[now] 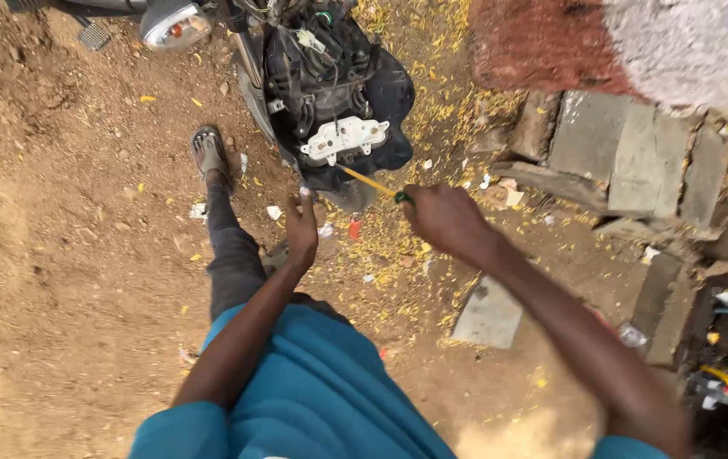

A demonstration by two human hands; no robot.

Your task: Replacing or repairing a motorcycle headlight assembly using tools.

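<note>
Already the motorcycle's front cover (pixel 334 93) hangs opened, its white instrument back (pixel 345 138) exposed; the right hand (pixel 445 217) grips a yellow screwdriver (pixel 370 182) aimed there, while the left hand (pixel 301 231), seemingly loose-fingered, touches the cover's lower edge.

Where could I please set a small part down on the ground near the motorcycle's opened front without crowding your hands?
The bare dirt left of the sandalled foot is open. The flat stone slab below the right hand is bare too. It is crowded between the left hand, the screwdriver and the instrument housing, and litter covers the ground beneath.
</note>
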